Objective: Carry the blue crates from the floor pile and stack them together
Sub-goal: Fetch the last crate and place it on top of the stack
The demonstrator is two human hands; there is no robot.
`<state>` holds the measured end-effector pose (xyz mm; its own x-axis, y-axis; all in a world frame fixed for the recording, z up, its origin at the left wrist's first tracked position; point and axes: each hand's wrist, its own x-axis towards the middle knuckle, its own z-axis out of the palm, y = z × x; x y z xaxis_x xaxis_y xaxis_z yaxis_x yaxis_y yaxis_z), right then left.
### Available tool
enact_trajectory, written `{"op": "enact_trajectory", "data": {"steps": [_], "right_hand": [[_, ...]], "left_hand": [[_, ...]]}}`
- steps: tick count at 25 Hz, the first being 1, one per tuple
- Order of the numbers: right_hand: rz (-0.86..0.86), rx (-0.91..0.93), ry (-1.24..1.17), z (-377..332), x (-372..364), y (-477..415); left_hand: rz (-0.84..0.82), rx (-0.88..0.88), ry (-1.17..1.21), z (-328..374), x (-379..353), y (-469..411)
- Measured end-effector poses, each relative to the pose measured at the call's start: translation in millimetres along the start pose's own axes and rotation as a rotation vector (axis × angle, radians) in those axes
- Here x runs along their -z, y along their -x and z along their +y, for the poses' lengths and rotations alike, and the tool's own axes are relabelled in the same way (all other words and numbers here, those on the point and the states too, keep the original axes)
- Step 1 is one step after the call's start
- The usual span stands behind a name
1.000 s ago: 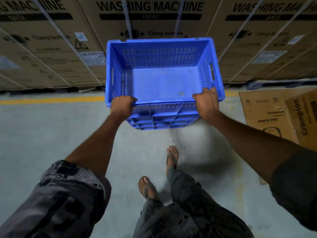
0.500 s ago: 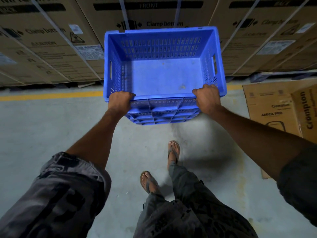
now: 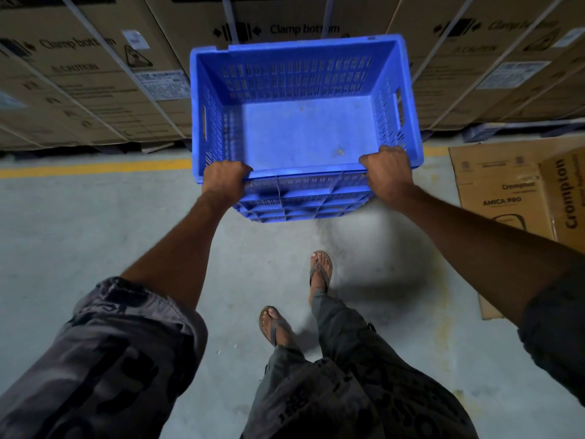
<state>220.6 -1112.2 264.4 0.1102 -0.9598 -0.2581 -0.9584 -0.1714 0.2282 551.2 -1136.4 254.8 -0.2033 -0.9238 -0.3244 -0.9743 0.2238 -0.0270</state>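
An empty blue crate point(image 3: 304, 128) with slotted walls hangs in the air in front of me, its open top facing up. My left hand point(image 3: 223, 182) grips the near rim at its left corner. My right hand point(image 3: 387, 174) grips the same rim at its right corner. Both arms are stretched out, and the crate is held well above the grey floor point(image 3: 95, 236). No crate pile or stack is in view.
A wall of large strapped cardboard washing-machine boxes point(image 3: 104, 77) stands just beyond the crate. A yellow floor line point(image 3: 91, 167) runs along their base. Brown Crompton cartons point(image 3: 519, 188) lie at the right. My sandalled feet point(image 3: 319, 270) are on the concrete below.
I have walked closer to the cardboard boxes, carrying the crate forward. Both hands keep the same hold on the near rim, and my feet have changed stride.
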Motion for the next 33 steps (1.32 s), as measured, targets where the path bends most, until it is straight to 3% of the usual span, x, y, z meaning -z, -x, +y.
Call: {"op": "enact_trajectory", "data": {"steps": [7,10,14,18,23,25,28,33], "right_hand": [[-0.047,-0.027,-0.122,-5,-13,-12],[-0.014,0.031,-0.235,-11,-23,-10],[0.051,-0.056,-0.310,-27,-29,-6],[0.095,-0.030,-0.315,-25,-29,-11],[-0.034,-0.003,-0.395,-19,-23,-13],[0.005,0.036,-0.453,-27,-23,-8],[0.070,-0.019,-0.426,-51,-24,-1],[-0.004,-0.055,-0.416,-51,-11,-14]], "left_hand": [[-0.073,-0.012,0.062,1,-3,-6],[-0.130,-0.111,0.139,6,-4,-8],[-0.020,-0.102,0.115,11,-14,-15],[-0.025,-0.039,0.061,13,-14,-21],[-0.091,-0.047,0.091,13,-13,-24],[-0.036,-0.103,0.156,14,-18,-20],[0.173,-0.154,0.154,25,-31,-12],[0.184,-0.109,0.211,26,-25,-22]]}}
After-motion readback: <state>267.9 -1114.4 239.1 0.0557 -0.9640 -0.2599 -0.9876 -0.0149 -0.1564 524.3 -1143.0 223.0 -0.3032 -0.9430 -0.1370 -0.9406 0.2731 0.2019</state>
